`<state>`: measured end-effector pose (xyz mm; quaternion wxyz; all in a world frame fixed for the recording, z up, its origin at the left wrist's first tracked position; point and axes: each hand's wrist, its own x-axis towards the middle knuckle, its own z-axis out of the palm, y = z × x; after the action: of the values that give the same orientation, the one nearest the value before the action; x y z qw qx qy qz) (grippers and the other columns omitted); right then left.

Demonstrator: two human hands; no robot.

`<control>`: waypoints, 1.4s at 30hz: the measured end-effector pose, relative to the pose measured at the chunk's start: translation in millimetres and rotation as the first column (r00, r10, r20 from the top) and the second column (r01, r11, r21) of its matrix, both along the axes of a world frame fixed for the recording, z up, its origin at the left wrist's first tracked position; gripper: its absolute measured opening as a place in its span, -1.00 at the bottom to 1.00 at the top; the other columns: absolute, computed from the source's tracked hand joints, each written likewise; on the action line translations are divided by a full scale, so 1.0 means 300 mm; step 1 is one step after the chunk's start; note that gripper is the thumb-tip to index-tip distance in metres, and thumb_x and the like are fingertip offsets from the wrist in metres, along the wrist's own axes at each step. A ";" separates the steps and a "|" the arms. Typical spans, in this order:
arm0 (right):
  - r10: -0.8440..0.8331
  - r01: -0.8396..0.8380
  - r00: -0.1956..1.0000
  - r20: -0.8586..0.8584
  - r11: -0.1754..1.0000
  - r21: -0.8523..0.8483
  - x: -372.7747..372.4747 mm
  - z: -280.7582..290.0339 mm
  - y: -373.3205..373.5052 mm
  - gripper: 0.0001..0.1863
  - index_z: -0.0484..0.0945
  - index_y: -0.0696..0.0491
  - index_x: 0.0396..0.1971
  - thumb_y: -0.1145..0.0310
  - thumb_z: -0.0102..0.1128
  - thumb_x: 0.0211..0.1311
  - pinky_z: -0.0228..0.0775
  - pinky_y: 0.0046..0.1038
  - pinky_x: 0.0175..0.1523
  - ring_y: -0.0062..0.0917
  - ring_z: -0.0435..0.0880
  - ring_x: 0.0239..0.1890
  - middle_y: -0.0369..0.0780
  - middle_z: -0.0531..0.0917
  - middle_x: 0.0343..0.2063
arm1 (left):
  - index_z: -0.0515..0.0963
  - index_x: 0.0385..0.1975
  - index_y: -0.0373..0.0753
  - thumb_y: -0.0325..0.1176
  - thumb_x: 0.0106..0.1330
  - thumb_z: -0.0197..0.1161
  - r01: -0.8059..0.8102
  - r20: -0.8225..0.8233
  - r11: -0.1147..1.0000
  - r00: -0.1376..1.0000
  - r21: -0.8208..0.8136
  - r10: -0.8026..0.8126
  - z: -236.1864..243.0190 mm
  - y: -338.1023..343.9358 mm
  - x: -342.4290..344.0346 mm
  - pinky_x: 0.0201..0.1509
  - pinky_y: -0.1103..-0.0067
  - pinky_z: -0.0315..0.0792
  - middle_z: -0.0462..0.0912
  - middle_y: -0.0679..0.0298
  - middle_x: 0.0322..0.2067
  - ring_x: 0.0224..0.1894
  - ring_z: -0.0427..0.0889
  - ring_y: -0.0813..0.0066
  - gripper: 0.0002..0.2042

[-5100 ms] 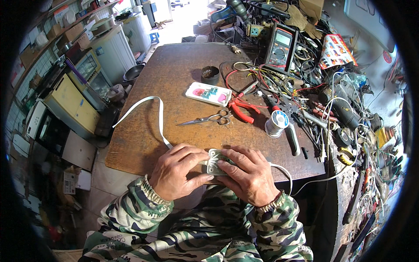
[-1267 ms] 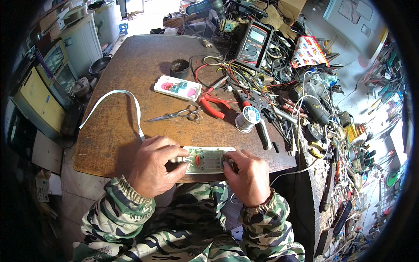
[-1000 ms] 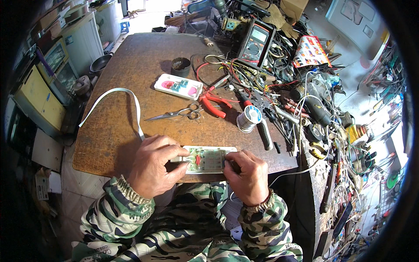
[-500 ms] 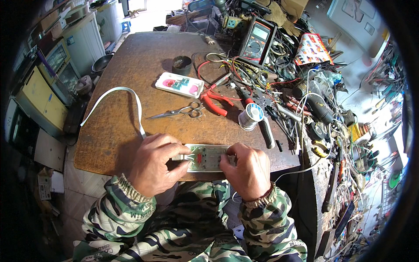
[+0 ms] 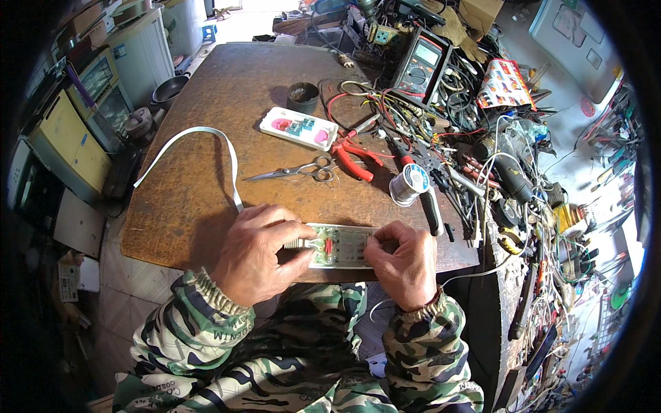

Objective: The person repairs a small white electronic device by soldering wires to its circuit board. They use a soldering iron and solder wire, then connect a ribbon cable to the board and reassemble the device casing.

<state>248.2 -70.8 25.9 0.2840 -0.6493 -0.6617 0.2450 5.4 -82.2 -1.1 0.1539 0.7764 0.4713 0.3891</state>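
Note:
A shallow white plastic case (image 5: 348,249) with a green board and a red part inside lies at the table's near edge, between my hands. My left hand (image 5: 258,253) is closed at its left end, thumb and fingers pinching the ribbed sleeve (image 5: 295,244) of a white cable (image 5: 231,155). Thin bare-looking wire ends come out of the sleeve toward the board. From behind that hand the cable arcs away over the table to the left. My right hand (image 5: 406,267) grips the case's right end between thumb and bent fingers; its fingertips are partly hidden.
Beyond my hands lie scissors (image 5: 292,170), red-handled pliers (image 5: 356,160), a solder spool (image 5: 409,184) and a white tray (image 5: 275,114) with small green and pink pieces. A black cup (image 5: 303,98) stands behind. Tangled wires, tools and a multimeter (image 5: 421,67) crowd the right side.
The whole view has shifted a little, so the table and its things appear farther right. Both hands keep their hold at the two ends of the case.

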 end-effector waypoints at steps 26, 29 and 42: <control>0.133 -0.220 0.975 0.176 0.675 0.704 0.001 -0.198 -0.183 -0.57 0.70 0.13 -0.06 0.42 0.52 0.00 0.51 -0.16 -0.13 -0.26 0.67 -0.25 -0.13 0.70 -0.23 | 0.76 -0.28 -0.22 -0.28 0.11 0.58 0.042 -0.293 0.990 0.953 -0.137 -0.081 0.132 0.028 0.037 -0.17 0.27 0.59 0.70 0.12 -0.32 -0.27 0.73 0.07 -0.76; 0.140 -0.295 0.951 0.275 0.676 0.675 -0.054 -0.185 -0.203 -0.45 0.69 0.11 0.06 0.30 0.55 -0.02 0.45 0.07 0.23 -0.10 0.67 0.09 -0.06 0.70 0.06 | 0.76 -0.28 -0.25 -0.31 0.11 0.59 0.065 -0.251 0.990 0.963 -0.128 -0.096 0.120 0.031 0.039 -0.16 0.29 0.60 0.71 0.09 -0.30 -0.26 0.74 0.06 -0.76; 0.180 -0.344 0.929 0.323 0.743 0.574 -0.097 -0.227 -0.187 -0.32 0.60 0.14 0.23 0.16 0.55 0.13 0.27 0.13 0.48 -0.05 0.57 0.33 -0.08 0.65 0.24 | 0.78 -0.06 -0.32 -0.53 0.14 0.52 0.191 -0.065 0.977 0.978 -0.092 -0.197 0.046 0.022 -0.031 0.02 0.37 0.65 0.77 0.08 -0.17 -0.10 0.78 0.15 -0.68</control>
<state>219.2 -127.1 -42.0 0.3597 -0.4439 -0.8201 -0.0317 -3.8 -75.6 12.8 0.2065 0.8253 0.4148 0.3227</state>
